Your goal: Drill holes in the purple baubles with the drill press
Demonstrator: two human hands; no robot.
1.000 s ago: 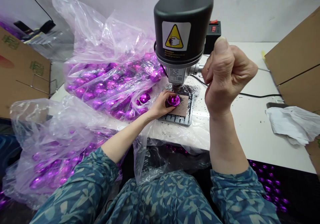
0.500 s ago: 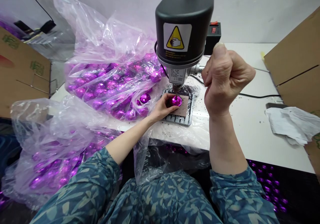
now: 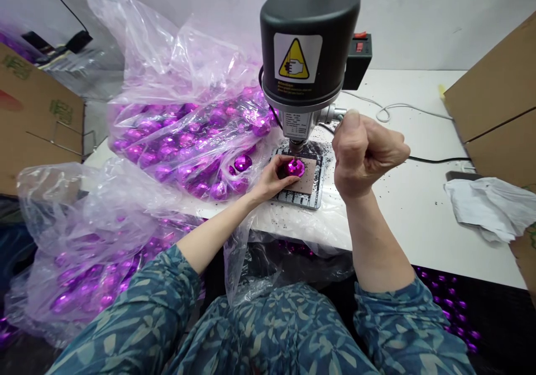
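Observation:
My left hand [image 3: 274,178] grips a shiny purple faceted ball [image 3: 296,168] from its left side, thumb and fingers curled round it. The ball rests on a brown board [image 3: 309,182] on the metal base [image 3: 288,198] of a bench drill press [image 3: 307,46]. Directly above the ball is the chuck [image 3: 296,146], its thin bit reaching down to the ball's top. To the right of the drill head, my right hand [image 3: 364,154] is closed in a fist round the drill press lever [image 3: 338,113], most of which the fist hides.
Clear plastic bags [image 3: 167,118] full of purple balls lie left of the drill press and hang over the table edge. Dark shavings are scattered round the base. A switch box [image 3: 360,54], a cable, a white cloth [image 3: 488,205] and cardboard boxes [image 3: 498,96] are at right.
My right fist has moved down and slightly left, turning the lever. My left hand and the ball have stayed in place under the chuck.

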